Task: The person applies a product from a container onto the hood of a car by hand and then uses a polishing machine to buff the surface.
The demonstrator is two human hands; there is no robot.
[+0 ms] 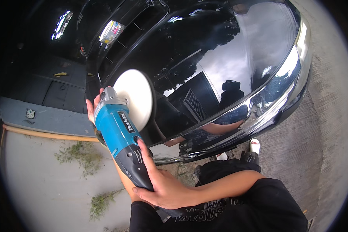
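Note:
A teal and black Makita rotary polisher (113,124) is held in both my hands, slanting along the left of the black car's hood (174,58). My right hand (169,187) wraps its black rear handle, with one finger stretched to the button on the body. Around the far side of the grey metal gear head (111,97) reach the fingers of my left hand (93,105); the palm is hidden behind the tool. A round white buffing pad (134,97) stands steeply tilted by the hood. Whether it touches the paint, I cannot tell.
A labelled tub (111,32) rests by the hood scoop (139,21). The chrome-trimmed headlight (281,84) and bumper curve along the front edge. A pale wall (46,174) with a yellowish pipe (52,133) and plants lies left. Concrete ground (295,145) is at right, near my white sandals (254,146).

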